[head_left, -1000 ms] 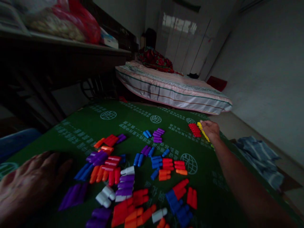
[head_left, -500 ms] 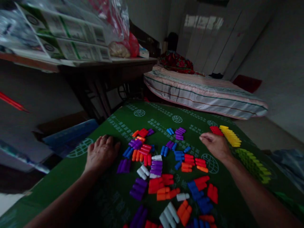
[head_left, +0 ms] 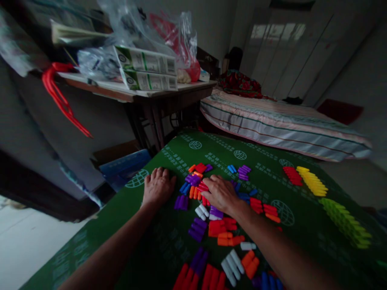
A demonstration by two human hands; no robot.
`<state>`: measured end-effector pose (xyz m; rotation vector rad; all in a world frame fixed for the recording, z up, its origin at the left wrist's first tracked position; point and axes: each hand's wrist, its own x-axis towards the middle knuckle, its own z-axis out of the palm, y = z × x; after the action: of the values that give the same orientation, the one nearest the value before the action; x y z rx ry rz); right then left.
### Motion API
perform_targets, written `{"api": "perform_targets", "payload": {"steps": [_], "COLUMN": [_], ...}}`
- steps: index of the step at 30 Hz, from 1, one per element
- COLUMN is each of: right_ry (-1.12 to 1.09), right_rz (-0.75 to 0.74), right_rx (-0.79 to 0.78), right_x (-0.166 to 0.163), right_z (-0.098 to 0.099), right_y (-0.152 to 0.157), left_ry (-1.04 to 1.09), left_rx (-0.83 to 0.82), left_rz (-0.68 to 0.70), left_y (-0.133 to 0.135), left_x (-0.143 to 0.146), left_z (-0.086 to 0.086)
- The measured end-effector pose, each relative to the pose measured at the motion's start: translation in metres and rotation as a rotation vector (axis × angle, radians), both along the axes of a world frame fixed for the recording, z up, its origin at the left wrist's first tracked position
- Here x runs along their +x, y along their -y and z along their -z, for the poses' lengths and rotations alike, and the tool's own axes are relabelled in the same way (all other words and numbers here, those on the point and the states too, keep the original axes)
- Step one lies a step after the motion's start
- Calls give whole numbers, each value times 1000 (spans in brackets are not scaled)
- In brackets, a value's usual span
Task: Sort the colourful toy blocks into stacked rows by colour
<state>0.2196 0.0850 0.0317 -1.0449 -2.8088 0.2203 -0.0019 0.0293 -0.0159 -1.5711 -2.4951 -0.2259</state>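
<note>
My left hand (head_left: pixel 159 186) lies flat on the green table (head_left: pixel 157 237), fingers stretched out and holding nothing, just left of scattered bullet-shaped plastic building pieces. In the middle of the pile, my right hand (head_left: pixel 222 193) has its thumb and fingertips closed on a red plastic building piece (head_left: pixel 202 187). The palm side and some pieces beneath that hand are hidden. Close around the fingers are orange pieces (head_left: pixel 195 192), purple pieces (head_left: pixel 192 179) and white pieces (head_left: pixel 202 211). Another purple group (head_left: pixel 181 202) lies between the hands.
Toward the right edge stand joined rows: red (head_left: pixel 292 176), yellow (head_left: pixel 312 181) and lime green (head_left: pixel 345 222). More loose pieces, such as a white group (head_left: pixel 232 266), lie nearer me. Beyond are a side table (head_left: pixel 193 90) with boxes and bags, and a bed (head_left: pixel 272 121).
My right hand has moved left from beside the red row to the red piece in the pile. My left hand stays flat on the table. The view has turned left.
</note>
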Motion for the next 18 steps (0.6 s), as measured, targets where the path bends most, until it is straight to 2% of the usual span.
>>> {"api": "perform_targets", "payload": {"steps": [4,7,11,15,18], "right_ry": [-25,-208,-345,-339,-345], "right_rz": [-20,28,229,525,585], "right_rx": [-28,-44,-42,-50,-93], "right_x": [-5,23,104,198,250], "right_z": [6,9,21,52,73], "right_y": [-3,-17,-47,-75,-84], "left_ry": [7,16,24,21,20], "left_rx": [4,8,6,-10,-29], "left_rz": [5,5,2,-6,-3], "left_y": [0,0,0,0,1], "left_x": [-1,-1,0,1,0], "left_z": [1,1,1,0,-2]}}
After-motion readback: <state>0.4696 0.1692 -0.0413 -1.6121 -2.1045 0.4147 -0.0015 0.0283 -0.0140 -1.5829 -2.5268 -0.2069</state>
